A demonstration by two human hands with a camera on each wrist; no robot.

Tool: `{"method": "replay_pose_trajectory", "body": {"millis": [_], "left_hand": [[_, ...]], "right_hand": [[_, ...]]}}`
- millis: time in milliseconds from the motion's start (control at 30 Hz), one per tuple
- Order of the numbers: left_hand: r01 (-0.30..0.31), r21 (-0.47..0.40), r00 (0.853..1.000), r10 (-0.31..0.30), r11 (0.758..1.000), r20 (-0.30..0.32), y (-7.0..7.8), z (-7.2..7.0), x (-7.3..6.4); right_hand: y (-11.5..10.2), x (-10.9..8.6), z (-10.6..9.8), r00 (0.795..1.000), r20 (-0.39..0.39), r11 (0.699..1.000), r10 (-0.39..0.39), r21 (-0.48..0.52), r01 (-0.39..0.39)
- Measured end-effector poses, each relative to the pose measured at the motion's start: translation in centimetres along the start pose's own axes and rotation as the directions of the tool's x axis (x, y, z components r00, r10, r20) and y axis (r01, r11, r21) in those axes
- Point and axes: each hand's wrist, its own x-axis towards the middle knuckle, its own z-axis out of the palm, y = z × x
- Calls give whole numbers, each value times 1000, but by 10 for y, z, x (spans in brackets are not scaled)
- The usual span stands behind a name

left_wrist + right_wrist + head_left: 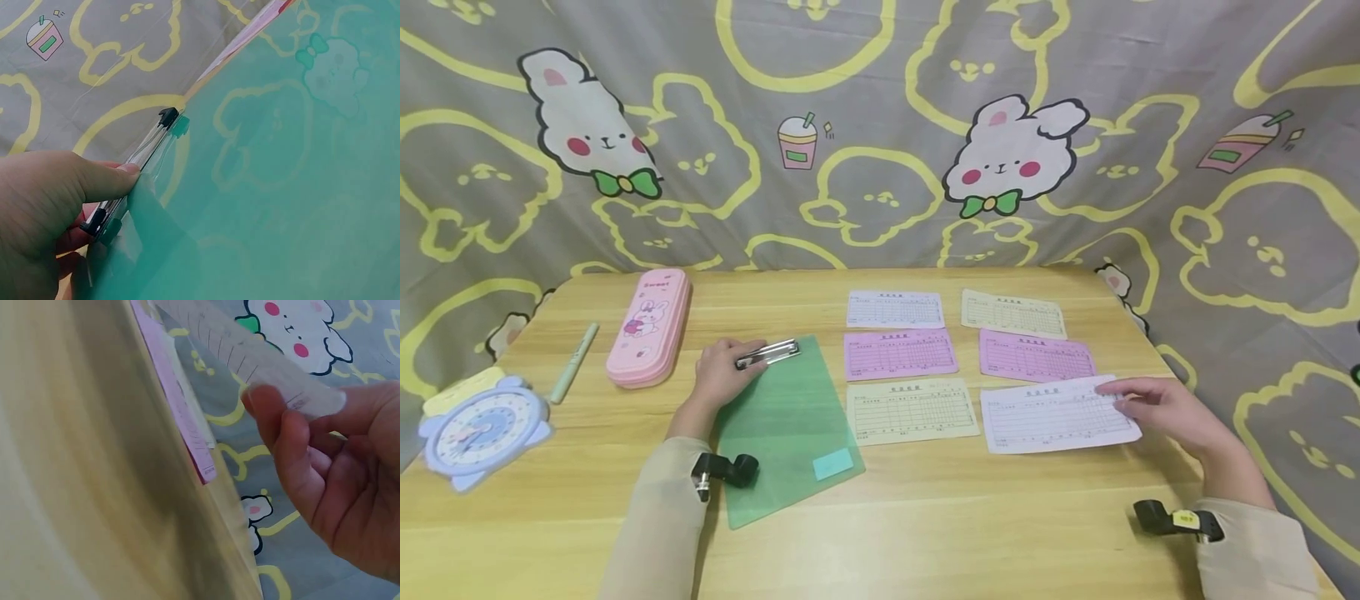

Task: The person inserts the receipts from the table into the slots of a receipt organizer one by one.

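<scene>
Pinching: left hand [724,372], clip [784,351] | right hand [1176,414], white slip [1048,419] | blue clock [486,432] (head view only)

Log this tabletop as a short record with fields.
left hand: pinches the metal clip of the green clipboard
right hand: pinches the near-right white slip
far row: far-left white slip, cream slip
middle row: left purple slip, right purple slip
near row: yellow slip, held slip
left side: pink case, green pen, blue clock

Green clipboard [782,425]: glossy, silver clip [784,350] with black ends at far edge, pale-blue label [833,463] at near right corner
White form slip [1048,419]: gridded print, right end raised, right of clipboard
</scene>
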Motion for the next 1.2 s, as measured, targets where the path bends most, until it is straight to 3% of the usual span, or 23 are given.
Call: {"method": "replay_pose_trajectory", "body": {"millis": [333, 533, 667, 967, 1200], "left_hand": [[26, 20, 999, -27, 999, 44, 1, -3, 1], [32, 28, 999, -32, 999, 29, 2, -2, 1], [37, 29, 999, -38, 999, 22, 3, -1, 1], [51, 47, 999, -51, 998, 11, 2, 0, 2], [46, 38, 999, -47, 998, 26, 4, -1, 2]], "right_hand": [[-20, 18, -10, 998, -54, 1000, -12, 22, 13], [-39, 41, 1, 997, -55, 997, -62, 34, 63], [-48, 62, 18, 994, -34, 991, -103, 82, 105], [-70, 112, 78, 995, 16, 950, -95, 299, 86], [-87, 141, 133, 993, 95, 942, -69, 333, 33]]}}
